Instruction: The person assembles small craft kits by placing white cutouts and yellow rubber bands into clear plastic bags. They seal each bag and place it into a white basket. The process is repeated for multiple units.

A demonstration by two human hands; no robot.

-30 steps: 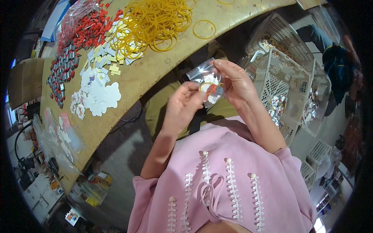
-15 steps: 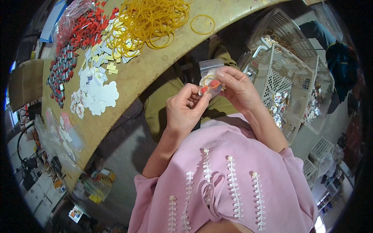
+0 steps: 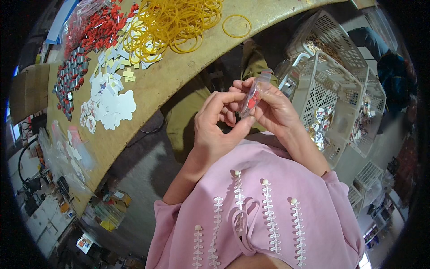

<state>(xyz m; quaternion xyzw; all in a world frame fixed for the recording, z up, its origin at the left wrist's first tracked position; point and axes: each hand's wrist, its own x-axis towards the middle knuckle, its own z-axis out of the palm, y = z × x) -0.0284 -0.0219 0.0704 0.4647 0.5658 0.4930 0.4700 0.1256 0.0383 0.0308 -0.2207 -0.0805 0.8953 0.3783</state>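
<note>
A small clear zip bag (image 3: 252,99) with red pieces inside is held tilted over my lap, its reddish zip edge pointing up and away. My right hand (image 3: 278,107) grips it from the right, thumb along its side and fingers behind. From the left, the fingertips and thumb of my left hand (image 3: 217,123) close on its lower part. The left hand's fingers are curved, with a gap between thumb and index. What else the bag contains is hard to make out at this angle.
On the table (image 3: 148,107) at left lie yellow rubber bands (image 3: 174,22), red parts (image 3: 96,29), grey cylinders (image 3: 70,80), yellow and white cards (image 3: 117,67), white cutouts (image 3: 117,107) and plastic bags (image 3: 67,157). Plastic crates (image 3: 333,107) holding small packets stand on the right.
The bag has turned from facing me to nearly edge-on, tilting rightward. My left fingers have shifted up along it and spread wider from the thumb; the right hand has rotated with it.
</note>
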